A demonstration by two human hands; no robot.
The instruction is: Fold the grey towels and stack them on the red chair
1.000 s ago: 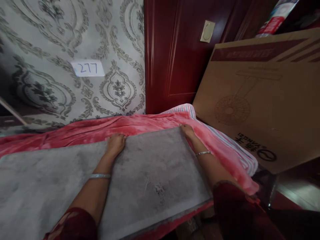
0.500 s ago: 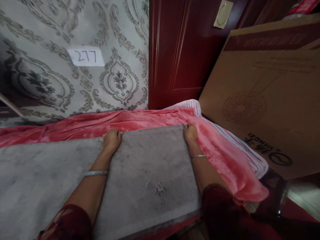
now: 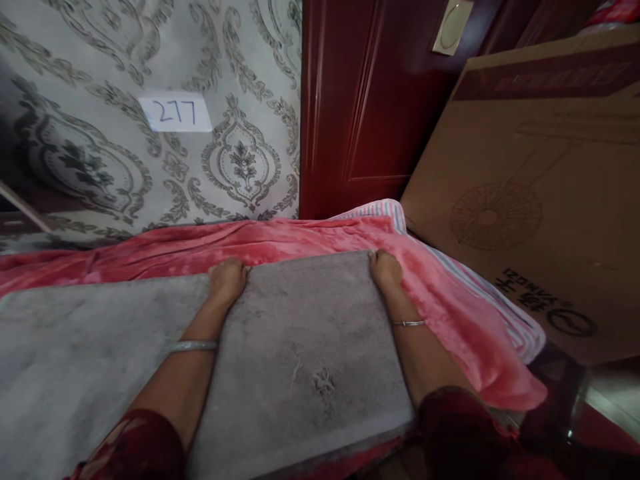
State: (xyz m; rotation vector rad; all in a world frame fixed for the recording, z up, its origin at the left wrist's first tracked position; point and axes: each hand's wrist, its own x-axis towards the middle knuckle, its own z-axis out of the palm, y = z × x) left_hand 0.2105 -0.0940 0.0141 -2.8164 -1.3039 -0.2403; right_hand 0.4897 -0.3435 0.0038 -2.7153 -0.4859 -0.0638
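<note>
A long grey plush cloth [image 3: 295,320] lies flat in front of me, with a small pale mark near its front edge. My left hand [image 3: 227,283] is closed on the far edge of the cloth, left of the middle. At the far right corner my right hand [image 3: 387,270] pinches the same cloth, thumb and fingers together. Under and behind it spreads a red plush blanket [image 3: 325,233], whose striped border [image 3: 520,333] shows on the right.
A patterned wall [image 3: 245,87] with a white card marked 277 [image 3: 175,112] rises behind, beside a dark red door [image 3: 350,100]. To the right stands a large cardboard box [image 3: 550,187].
Both hands keep their hold on the cloth's far edge. The whole view has shifted slightly, and my right hand with the cloth corner appears a little further right.
</note>
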